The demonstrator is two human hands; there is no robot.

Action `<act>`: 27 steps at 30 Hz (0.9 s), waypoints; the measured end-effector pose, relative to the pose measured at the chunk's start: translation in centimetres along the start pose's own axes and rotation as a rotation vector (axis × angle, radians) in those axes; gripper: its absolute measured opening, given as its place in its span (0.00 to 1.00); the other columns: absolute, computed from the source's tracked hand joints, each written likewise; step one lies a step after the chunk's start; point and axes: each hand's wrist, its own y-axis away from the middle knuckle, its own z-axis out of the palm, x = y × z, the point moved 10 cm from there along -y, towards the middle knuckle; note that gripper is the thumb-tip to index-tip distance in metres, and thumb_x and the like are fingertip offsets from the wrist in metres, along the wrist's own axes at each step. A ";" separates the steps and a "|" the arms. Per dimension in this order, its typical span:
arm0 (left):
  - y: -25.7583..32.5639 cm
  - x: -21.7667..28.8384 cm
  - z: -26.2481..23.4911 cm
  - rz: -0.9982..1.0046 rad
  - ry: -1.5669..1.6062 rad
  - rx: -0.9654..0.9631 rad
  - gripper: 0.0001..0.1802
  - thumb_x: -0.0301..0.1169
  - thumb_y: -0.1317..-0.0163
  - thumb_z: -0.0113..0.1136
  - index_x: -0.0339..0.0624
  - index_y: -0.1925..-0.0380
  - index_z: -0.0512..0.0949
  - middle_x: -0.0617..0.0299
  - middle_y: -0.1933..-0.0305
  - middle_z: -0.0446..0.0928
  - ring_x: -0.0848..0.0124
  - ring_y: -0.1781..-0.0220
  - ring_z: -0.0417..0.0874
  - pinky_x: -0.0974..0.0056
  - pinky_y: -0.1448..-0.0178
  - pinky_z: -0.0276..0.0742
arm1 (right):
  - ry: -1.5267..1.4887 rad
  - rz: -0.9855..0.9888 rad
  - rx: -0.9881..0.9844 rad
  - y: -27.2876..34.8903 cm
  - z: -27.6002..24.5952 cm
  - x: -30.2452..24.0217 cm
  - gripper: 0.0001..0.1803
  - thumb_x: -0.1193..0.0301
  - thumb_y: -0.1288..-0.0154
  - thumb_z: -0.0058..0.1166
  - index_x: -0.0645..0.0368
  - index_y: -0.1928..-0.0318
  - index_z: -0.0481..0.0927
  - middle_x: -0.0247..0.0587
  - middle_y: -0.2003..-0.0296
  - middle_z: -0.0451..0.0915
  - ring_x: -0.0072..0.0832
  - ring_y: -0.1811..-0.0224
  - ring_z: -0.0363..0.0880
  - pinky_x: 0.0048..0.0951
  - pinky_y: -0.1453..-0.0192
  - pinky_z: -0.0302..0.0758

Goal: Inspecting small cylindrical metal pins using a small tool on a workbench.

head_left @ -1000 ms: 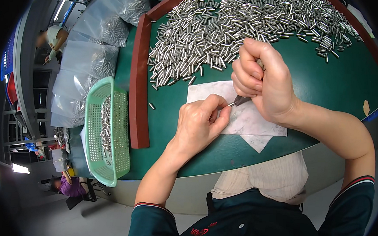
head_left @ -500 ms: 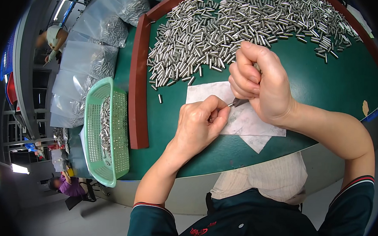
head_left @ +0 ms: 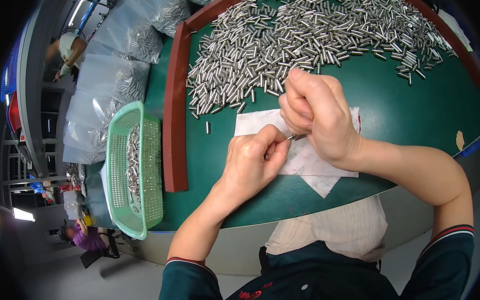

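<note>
**Small metal pin [head_left: 291,137] held at the left hand [head_left: 253,157], over a stained cloth [head_left: 251,124]**

At the far left, beyond the table, are a person in a pale top [head_left: 69,50] and, lower down, a seated person in purple [head_left: 89,239]. Clear plastic bags [head_left: 112,75] partly filled with small metal pieces stand in a curved row beside the table. Just right of them sits a long, light-green perforated basket [head_left: 155,172], with short metal pins [head_left: 133,168] lying along its bottom. Next comes a dark-red rail [head_left: 177,110] edging the green tabletop [head_left: 412,114]. A lone pin [head_left: 208,127] lies right of that rail, apart from the big heap of pins [head_left: 268,53] spread across the far part of the table.

Near the middle, the left hand has thumb and forefinger pinched on the small metal pin, its other fingers curled in. The pin's end shows between the two hands, above the cloth. The right hand [head_left: 321,117] is clenched around a dark tool [head_left: 300,136], mostly hidden by the fist; whether its tip touches the pin cannot be told. Farther right, a tan scrap [head_left: 460,140] lies near the table's edge.
</note>
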 end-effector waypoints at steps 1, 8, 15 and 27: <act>0.1 0.1 -0.2 0.002 0.001 0.015 0.05 0.22 0.52 0.58 0.36 0.81 0.72 0.60 0.91 0.66 0.68 0.90 0.70 0.66 0.84 0.63 | -0.037 0.023 0.009 0.1 -0.1 0.1 0.22 0.62 0.34 0.31 0.52 0.87 0.53 0.26 0.92 0.52 0.15 0.88 0.44 0.21 0.83 0.45; 0.4 -3.5 1.2 -0.479 1.335 -0.144 0.08 0.33 0.37 0.47 0.41 0.71 0.66 0.71 0.85 0.58 0.84 0.86 0.51 0.76 0.80 0.50 | -0.086 0.101 0.032 0.0 -0.9 0.4 0.23 0.61 0.33 0.30 0.51 0.87 0.53 0.26 0.93 0.52 0.15 0.90 0.42 0.21 0.85 0.43; 0.8 -3.9 1.8 -0.519 1.732 -0.157 0.04 0.28 0.37 0.46 0.40 0.66 0.67 0.64 0.74 0.67 0.84 0.84 0.54 0.77 0.78 0.51 | -0.089 0.124 0.033 0.0 -0.9 0.6 0.23 0.61 0.33 0.30 0.51 0.87 0.53 0.26 0.93 0.51 0.15 0.90 0.42 0.21 0.85 0.43; 0.3 -4.8 -0.6 -0.471 1.654 -0.054 0.16 0.40 0.34 0.41 0.42 0.78 0.66 0.64 0.79 0.63 0.80 0.85 0.53 0.76 0.79 0.50 | -0.124 0.147 0.048 -0.3 -1.0 0.5 0.23 0.62 0.33 0.29 0.50 0.87 0.52 0.26 0.93 0.50 0.15 0.91 0.41 0.21 0.86 0.43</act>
